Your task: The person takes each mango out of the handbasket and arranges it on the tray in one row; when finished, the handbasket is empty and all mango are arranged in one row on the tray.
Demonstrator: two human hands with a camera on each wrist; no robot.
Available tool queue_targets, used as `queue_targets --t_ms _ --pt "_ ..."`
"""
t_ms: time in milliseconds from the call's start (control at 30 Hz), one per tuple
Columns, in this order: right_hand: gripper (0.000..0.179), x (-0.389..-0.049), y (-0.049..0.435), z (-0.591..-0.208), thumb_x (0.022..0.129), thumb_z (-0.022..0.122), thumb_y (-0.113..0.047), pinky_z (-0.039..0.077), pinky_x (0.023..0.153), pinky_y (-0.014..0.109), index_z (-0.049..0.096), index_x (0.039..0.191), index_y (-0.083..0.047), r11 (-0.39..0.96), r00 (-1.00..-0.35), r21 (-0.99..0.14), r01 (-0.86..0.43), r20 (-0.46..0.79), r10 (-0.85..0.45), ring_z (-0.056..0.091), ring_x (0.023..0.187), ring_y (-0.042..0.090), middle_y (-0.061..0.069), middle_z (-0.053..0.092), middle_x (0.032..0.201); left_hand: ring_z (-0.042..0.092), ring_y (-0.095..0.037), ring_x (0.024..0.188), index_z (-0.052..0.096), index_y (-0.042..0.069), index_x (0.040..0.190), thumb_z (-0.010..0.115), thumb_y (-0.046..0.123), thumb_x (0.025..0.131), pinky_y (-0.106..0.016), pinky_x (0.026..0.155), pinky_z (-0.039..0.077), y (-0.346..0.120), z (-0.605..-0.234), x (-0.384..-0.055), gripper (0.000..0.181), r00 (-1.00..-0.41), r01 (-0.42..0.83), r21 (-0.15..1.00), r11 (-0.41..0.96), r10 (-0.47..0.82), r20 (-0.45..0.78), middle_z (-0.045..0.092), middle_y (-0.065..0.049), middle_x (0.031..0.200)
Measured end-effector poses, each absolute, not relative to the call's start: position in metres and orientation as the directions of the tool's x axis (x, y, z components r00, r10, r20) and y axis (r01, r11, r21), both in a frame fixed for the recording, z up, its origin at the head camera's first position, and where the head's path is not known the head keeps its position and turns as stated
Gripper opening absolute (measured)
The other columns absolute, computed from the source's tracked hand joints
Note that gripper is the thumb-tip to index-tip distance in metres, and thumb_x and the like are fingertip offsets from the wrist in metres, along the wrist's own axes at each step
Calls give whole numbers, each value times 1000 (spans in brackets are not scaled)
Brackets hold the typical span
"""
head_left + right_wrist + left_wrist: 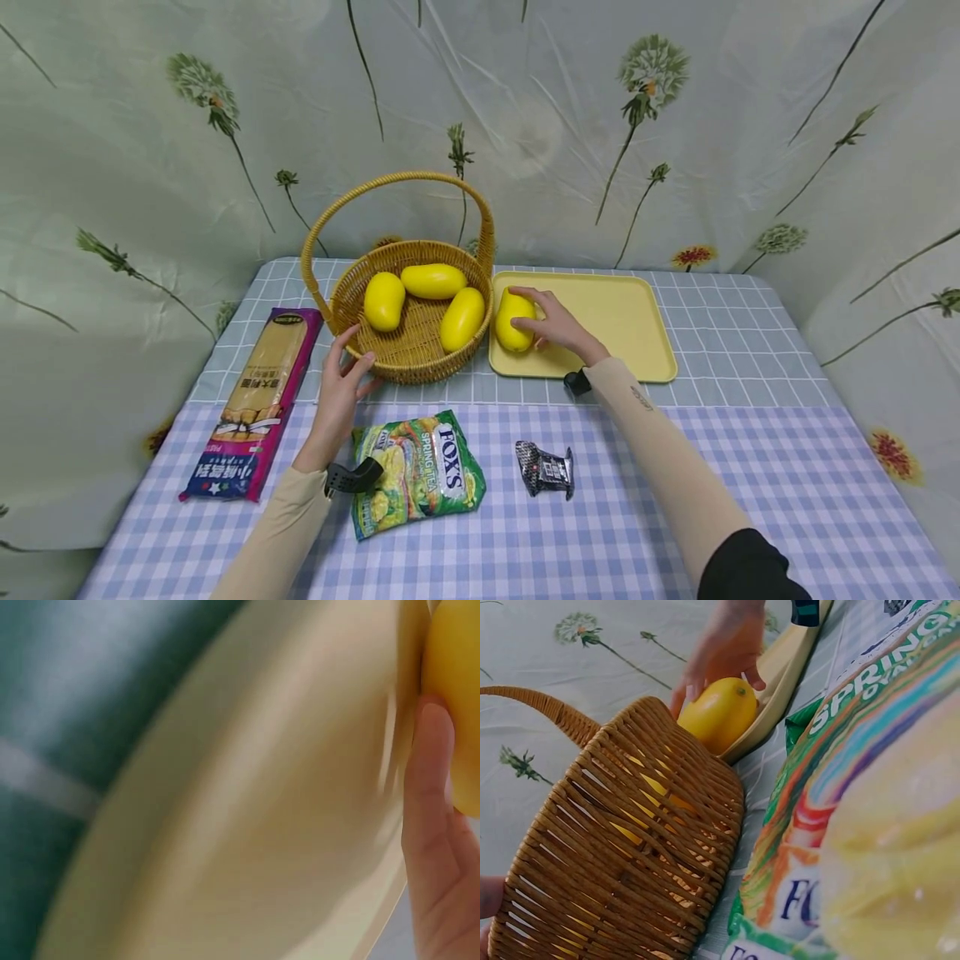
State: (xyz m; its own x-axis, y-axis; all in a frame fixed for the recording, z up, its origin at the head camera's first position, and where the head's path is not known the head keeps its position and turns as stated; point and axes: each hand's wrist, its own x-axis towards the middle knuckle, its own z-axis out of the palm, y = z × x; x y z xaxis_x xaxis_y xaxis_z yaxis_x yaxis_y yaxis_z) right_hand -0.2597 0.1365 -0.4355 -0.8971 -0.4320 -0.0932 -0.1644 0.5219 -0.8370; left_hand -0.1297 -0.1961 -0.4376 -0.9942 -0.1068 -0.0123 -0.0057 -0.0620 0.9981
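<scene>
Table with basket, tray, packets

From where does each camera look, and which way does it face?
Head: on the head, facing forward and down at basket and tray; both forearms, left hand and right hand show.
Left wrist: on that wrist, facing across the basket; left hand partly at lower left, right hand at top.
Right wrist: on that wrist, facing the tray closely; right hand partly at right edge.
Both wrist views share the tray and the yellow fruit at the right hand.
</scene>
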Motion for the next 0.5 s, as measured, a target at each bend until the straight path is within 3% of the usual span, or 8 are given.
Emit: queue_targets --t_ms 300,500 --pt "61 -266 140 -429 98 54 -33 55 60 37 29 152 -20 519 -865 -838 -168 -128 -486 56 71 29 19 26 149 27 -38 136 24 13 152 49 23 102 -52 98 43 -198 -440 -130 57 -995 12 999 -51 -103 7 3 -11 155" --pt "63 -265 145 -418 97 56 -40 56 61 40 32 151 -21 562 -901 -813 -151 -122 -417 64 70 30 21 32 145 27 -36 136 24 13 151 50 25 102 -53 97 43 -198 -442 -130 57 -994 9 999 -49 -109 4 1 -10 155"
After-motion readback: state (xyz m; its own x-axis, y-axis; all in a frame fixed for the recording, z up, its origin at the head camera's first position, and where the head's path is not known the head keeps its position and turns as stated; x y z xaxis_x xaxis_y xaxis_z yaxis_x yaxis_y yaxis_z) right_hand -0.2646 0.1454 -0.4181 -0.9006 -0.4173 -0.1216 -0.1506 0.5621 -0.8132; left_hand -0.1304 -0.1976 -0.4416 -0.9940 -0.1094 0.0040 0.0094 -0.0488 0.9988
